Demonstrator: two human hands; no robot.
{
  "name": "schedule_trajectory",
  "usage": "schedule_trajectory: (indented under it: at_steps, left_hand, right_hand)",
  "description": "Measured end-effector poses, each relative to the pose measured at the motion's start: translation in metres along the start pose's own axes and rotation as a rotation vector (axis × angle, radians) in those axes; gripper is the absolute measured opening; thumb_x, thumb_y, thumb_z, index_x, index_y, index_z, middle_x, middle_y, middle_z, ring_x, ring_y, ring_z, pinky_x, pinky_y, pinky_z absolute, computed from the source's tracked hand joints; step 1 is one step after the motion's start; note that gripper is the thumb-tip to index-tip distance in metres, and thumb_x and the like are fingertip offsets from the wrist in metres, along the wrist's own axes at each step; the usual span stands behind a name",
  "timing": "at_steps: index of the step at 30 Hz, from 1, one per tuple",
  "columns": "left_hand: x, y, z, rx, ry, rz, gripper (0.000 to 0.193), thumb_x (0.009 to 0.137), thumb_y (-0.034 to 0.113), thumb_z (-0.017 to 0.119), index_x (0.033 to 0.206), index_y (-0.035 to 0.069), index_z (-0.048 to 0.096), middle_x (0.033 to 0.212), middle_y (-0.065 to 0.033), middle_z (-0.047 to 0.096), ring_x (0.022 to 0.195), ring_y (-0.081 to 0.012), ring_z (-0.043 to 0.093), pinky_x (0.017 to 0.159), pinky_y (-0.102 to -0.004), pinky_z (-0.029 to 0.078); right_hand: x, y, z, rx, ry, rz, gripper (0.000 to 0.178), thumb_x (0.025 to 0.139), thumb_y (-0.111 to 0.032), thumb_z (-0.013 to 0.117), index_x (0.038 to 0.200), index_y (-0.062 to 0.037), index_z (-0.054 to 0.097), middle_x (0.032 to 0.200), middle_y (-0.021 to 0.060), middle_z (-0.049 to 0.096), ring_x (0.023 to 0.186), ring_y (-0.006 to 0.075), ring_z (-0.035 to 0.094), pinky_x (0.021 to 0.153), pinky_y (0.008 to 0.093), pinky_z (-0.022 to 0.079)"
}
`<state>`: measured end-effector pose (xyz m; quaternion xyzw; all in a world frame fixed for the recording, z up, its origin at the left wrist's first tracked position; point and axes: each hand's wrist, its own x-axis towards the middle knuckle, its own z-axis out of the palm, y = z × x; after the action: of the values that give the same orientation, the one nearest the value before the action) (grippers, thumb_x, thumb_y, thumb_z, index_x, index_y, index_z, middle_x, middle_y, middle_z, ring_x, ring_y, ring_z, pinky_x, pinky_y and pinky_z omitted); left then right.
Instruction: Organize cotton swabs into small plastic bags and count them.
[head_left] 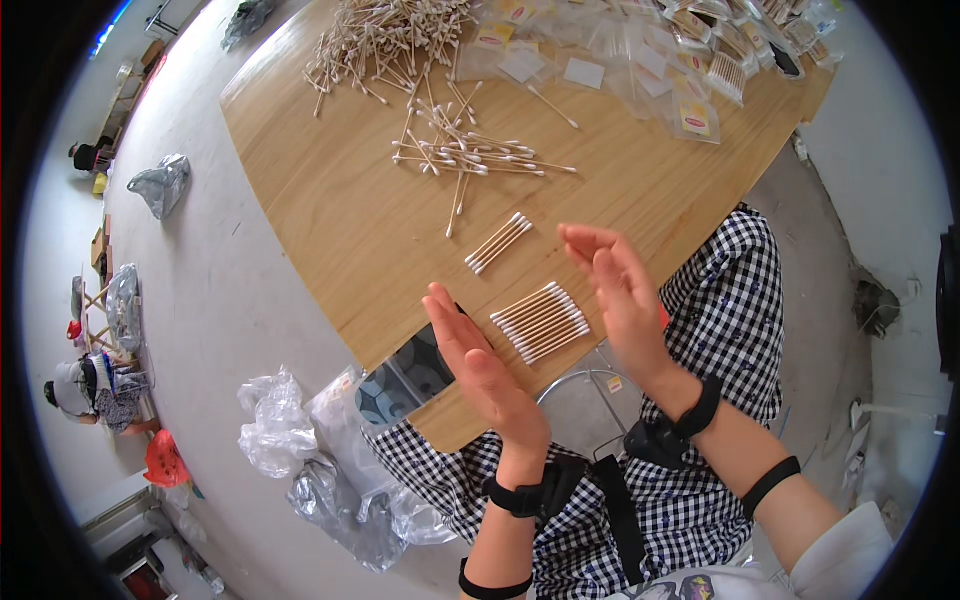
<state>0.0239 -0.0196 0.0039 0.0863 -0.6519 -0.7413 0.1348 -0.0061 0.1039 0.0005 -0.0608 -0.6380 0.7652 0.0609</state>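
Note:
Both hands hover at the near end of the wooden table [330, 190], palms turned toward each other. My left hand [482, 372] is open, its fingers stretched out and nothing in it. Across from it my right hand [622, 295] is open too, fingers extended and empty. Between them lies a neat row of cotton swabs [541, 323], side by side with tips roughly lined up. A smaller row of several cotton swabs [499, 243] lies just beyond. Farther off is a loose heap of cotton swabs [470, 152], pointing different ways.
A large pile of cotton swabs [385, 40] covers the far left of the table. Clear plastic packets [640, 70] crowd the far right. A dark grey patterned item [405, 375] sits at the table edge beside my left hand. Plastic bags [340, 500] lie on the floor at left.

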Motion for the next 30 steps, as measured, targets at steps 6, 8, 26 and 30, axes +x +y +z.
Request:
schedule_trajectory:
  at_steps: [6, 8, 26, 30]
  left_hand:
    - [-0.015, 0.002, 0.016, -0.102, -0.003, -0.078, 0.071, 0.106, 0.052, 0.027, 0.157, 0.004, 0.016, 0.165, -0.0143, 0.017, 0.153, -0.024, 0.012, 0.124, -0.039, 0.007]
    - [-0.014, 0.002, 0.013, -0.13, 0.024, -0.08, 0.07, 0.106, 0.051, 0.027, 0.157, 0.004, 0.017, 0.164, -0.0143, 0.018, 0.153, -0.0239, 0.013, 0.124, -0.0387, 0.007]
    - [-0.016, 0.019, -0.045, -0.175, 0.423, -0.006, 0.057, 0.108, 0.041, 0.029, 0.152, 0.004, 0.03, 0.156, -0.0151, 0.036, 0.147, -0.0252, 0.029, 0.122, -0.0393, 0.017]
    - [-0.011, 0.008, -0.033, -0.236, 0.391, -0.007, 0.059, 0.109, 0.042, 0.03, 0.152, 0.001, 0.028, 0.158, -0.0157, 0.033, 0.149, -0.0255, 0.025, 0.122, -0.0402, 0.016]
  right_hand:
    - [-0.015, 0.006, 0.018, 0.112, -0.04, 0.019, 0.041, 0.109, -0.032, 0.039, 0.131, 0.0005, 0.053, 0.136, 0.0102, 0.056, 0.128, 0.0172, 0.05, 0.114, 0.0323, 0.035]
    - [-0.014, 0.007, 0.017, 0.175, -0.072, 0.064, 0.041, 0.109, -0.031, 0.039, 0.132, 0.0003, 0.053, 0.136, 0.0103, 0.056, 0.131, 0.0183, 0.048, 0.115, 0.0331, 0.034]
    - [0.015, 0.026, 0.074, -1.235, -0.437, -0.622, 0.061, 0.091, -0.006, 0.046, 0.149, 0.0027, 0.033, 0.157, 0.0172, 0.032, 0.151, 0.0312, 0.021, 0.123, 0.0437, 0.021]
    - [0.016, 0.036, 0.099, -1.172, -0.443, -0.649, 0.058, 0.092, -0.008, 0.045, 0.148, 0.0029, 0.035, 0.157, 0.0174, 0.034, 0.151, 0.0312, 0.021, 0.123, 0.044, 0.02]
